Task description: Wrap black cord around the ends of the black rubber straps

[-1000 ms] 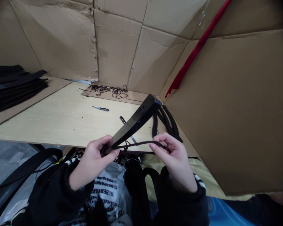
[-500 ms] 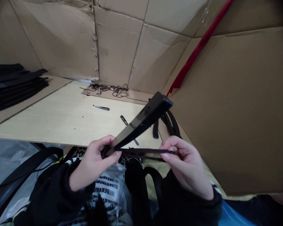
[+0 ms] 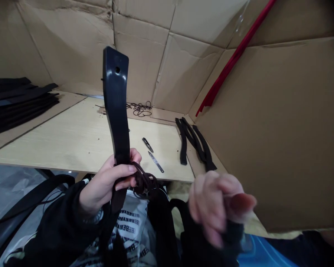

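My left hand is closed around a long black curved strip with a small round hole near its top end. The strip stands almost upright, and its lower part runs down below my fingers. Against the same hand hangs a looped bundle of dark brown cord, caught at my fingertips. My right hand is at the lower right, apart from the strip and the cord. Motion smears its fingers, so I cannot make out whether they hold anything.
Thread snips and a metal blade lie on the pale table. Several black strips rest at the right, and a stack of dark strips at the left. Tangled cord lies by the cardboard wall; red fabric hangs there.
The black strip has swung from leaning right to nearly upright. My right hand has let go of the cord and moved down and right; the cord now hangs in loops by my left hand.
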Demonstrator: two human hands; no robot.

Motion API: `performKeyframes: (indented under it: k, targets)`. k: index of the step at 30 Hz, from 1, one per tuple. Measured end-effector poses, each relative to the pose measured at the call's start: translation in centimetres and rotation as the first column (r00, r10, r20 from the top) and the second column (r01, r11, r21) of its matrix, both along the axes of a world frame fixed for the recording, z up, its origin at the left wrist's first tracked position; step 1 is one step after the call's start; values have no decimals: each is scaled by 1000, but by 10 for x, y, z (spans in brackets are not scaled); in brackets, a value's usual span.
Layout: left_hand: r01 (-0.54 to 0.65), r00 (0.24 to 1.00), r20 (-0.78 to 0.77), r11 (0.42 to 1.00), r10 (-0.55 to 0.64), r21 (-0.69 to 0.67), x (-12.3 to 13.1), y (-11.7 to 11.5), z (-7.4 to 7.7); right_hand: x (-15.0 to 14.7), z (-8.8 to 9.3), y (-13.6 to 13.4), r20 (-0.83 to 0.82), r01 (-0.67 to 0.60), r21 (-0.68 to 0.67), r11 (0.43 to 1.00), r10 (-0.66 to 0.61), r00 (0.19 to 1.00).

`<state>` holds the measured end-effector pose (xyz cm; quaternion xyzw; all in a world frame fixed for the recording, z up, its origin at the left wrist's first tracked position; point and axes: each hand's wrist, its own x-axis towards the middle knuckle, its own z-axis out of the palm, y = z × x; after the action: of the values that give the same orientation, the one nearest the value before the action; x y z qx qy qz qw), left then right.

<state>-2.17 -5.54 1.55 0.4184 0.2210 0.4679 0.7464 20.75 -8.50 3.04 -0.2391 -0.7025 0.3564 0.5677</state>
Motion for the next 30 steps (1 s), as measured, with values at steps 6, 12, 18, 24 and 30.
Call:
performKeyframes:
  k: [6, 12, 18, 24, 30]
  targets:
    - [77, 996, 42, 995, -80, 67, 1, 2, -6, -37, -4, 5, 153, 306, 103, 947, -319, 935]
    - [-15, 999, -43, 999, 17, 48, 5, -1, -4, -73, -5, -16, 240, 377, 557, 740, -578, 780]
    - [-10, 998, -60, 997, 15, 72, 5, -1, -6, -73, -8, -12, 319, 455, 487, 746, -637, 702]
    - [-34, 997, -66, 992, 42, 123, 5, 0, -9, -64, 0, -13, 439, 334, 318, 887, -450, 778]
    - [-65, 987, -133, 981, 90, 184, 4, 2, -12, -58, 0, -12, 390, 359, 352, 865, -484, 783]
